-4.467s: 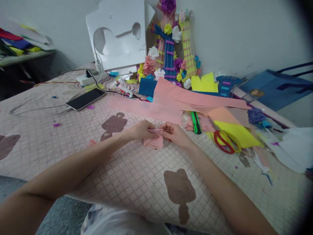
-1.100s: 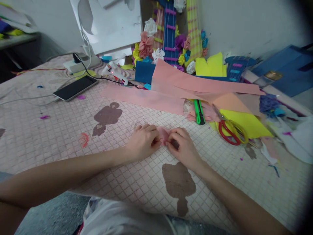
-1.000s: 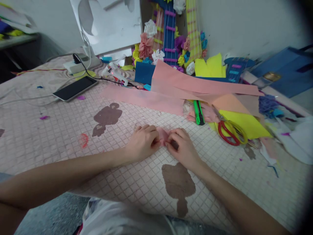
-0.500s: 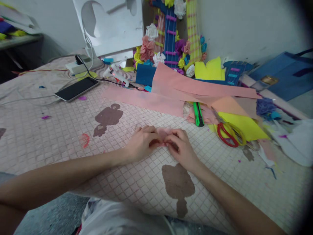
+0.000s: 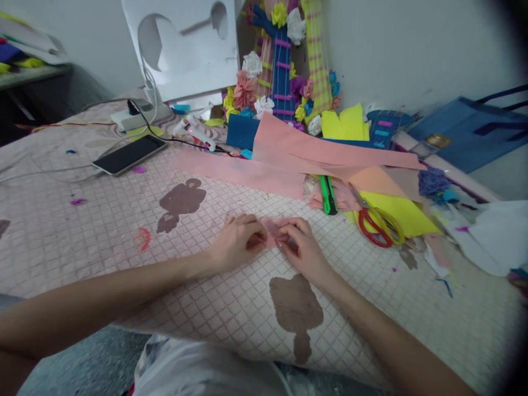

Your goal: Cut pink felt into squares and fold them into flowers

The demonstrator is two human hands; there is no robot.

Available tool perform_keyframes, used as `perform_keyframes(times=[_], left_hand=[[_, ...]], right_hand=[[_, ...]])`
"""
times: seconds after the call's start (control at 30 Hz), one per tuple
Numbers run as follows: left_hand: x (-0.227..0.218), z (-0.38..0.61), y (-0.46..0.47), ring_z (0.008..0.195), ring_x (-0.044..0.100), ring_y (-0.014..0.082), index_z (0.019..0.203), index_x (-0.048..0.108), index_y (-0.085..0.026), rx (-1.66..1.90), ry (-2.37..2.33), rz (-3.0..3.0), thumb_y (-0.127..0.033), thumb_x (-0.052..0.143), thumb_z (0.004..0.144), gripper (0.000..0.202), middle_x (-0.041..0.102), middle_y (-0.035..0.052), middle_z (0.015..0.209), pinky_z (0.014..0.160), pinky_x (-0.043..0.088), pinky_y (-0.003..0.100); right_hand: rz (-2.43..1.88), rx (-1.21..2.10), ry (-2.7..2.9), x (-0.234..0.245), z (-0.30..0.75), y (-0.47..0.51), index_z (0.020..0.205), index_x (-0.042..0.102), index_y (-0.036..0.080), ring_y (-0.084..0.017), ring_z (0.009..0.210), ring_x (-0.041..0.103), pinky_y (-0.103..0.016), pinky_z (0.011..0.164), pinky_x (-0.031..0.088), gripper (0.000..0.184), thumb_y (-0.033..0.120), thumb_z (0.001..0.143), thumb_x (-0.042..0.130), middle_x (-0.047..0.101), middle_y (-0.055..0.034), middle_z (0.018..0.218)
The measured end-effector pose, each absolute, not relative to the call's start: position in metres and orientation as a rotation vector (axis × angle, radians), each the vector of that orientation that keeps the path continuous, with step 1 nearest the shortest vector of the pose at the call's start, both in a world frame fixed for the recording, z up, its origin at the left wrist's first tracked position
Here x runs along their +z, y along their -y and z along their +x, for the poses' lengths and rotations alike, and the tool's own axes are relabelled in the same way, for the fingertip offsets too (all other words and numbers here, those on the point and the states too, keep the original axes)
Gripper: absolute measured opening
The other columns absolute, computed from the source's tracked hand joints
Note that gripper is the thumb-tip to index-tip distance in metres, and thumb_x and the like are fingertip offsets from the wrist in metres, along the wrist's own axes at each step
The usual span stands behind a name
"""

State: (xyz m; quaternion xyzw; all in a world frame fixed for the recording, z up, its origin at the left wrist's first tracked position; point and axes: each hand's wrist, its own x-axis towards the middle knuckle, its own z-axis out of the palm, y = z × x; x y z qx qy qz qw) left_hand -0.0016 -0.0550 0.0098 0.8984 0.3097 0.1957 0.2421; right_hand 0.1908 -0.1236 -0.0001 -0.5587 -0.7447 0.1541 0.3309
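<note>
pink paper piece (image 5: 270, 230) | long axis left-right, flat on quilt (image 5: 124, 231) | left hand (image 5: 238, 243), right hand (image 5: 301, 248) pinching its ends

small pink paper piece (image 5: 270, 231), folded, on bedspread (image 5: 103, 231)

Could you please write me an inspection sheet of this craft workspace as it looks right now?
Surface: pink quilted cover with brown shapes, paper scraps scattered.
Job's things: small pink paper piece pressed on the cover between both hands.
Clutter: pink paper strips, green utility knife, red scissors, yellow sheet, phone.
Grippers: left hand and right hand both pinch the piece.
Cables: black cord to the glue gun.
Surroundings: flower-trimmed paper guitars against the wall.
</note>
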Motion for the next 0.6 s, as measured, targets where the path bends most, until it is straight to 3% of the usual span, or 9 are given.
perform_keyframes(times=[0.1, 0.2, 0.37, 0.47, 0.6], left_hand=[[0.008, 0.003, 0.058, 0.088, 0.054, 0.0212, 0.084, 0.056, -0.018, 0.559, -0.951, 2.488, -0.028, 0.06, 0.08, 0.012, 0.057, 0.0042, 0.089, 0.074, 0.04, 0.035], [0.005, 0.003, 0.059, 0.086, 0.053, 0.0206, 0.085, 0.05, -0.017, 0.582, -0.987, 2.501, -0.023, 0.062, 0.076, 0.016, 0.055, 0.0046, 0.091, 0.072, 0.041, 0.034], [0.002, -0.005, 0.05, 0.073, 0.053, 0.013, 0.091, 0.048, -0.016, 0.773, -0.878, 2.27, -0.024, 0.061, 0.077, 0.02, 0.055, 0.0051, 0.093, 0.062, 0.044, 0.026], [0.003, -0.007, 0.037, 0.066, 0.053, 0.0095, 0.095, 0.051, -0.016, 0.764, -0.892, 2.185, -0.014, 0.054, 0.077, 0.018, 0.057, 0.0032, 0.088, 0.057, 0.044, 0.022], [0.009, -0.002, 0.021, 0.065, 0.056, 0.0101, 0.09, 0.057, -0.014, 0.622, -0.935, 2.262, -0.007, 0.05, 0.072, 0.021, 0.06, 0.0026, 0.08, 0.059, 0.045, 0.022]], right_hand=[[-1.461, 0.38, 1.934, -0.001, 0.19, 0.123, 0.093, 0.054, 0.024, -0.025, 0.102, 0.05, -0.046, 0.087, 0.046, 0.02, 0.009, 0.081, 0.054, 0.048, -0.0077, 0.103], [-1.448, 0.384, 1.904, -0.001, 0.189, 0.125, 0.096, 0.052, 0.024, -0.025, 0.102, 0.05, -0.046, 0.088, 0.045, 0.019, 0.013, 0.081, 0.056, 0.049, -0.0075, 0.101], [-1.421, 0.427, 1.641, -0.002, 0.2, 0.124, 0.105, 0.048, 0.024, -0.02, 0.096, 0.054, -0.036, 0.078, 0.048, 0.023, 0.023, 0.084, 0.056, 0.052, -0.0067, 0.104], [-1.521, 0.471, 1.552, -0.001, 0.212, 0.114, 0.098, 0.053, 0.022, -0.016, 0.078, 0.056, -0.031, 0.067, 0.047, 0.012, 0.022, 0.088, 0.047, 0.058, -0.0035, 0.09], [-1.553, 0.552, 1.76, 0.003, 0.22, 0.096, 0.084, 0.059, 0.02, -0.015, 0.067, 0.055, -0.029, 0.062, 0.043, 0.009, 0.017, 0.083, 0.051, 0.06, -0.0005, 0.075]])
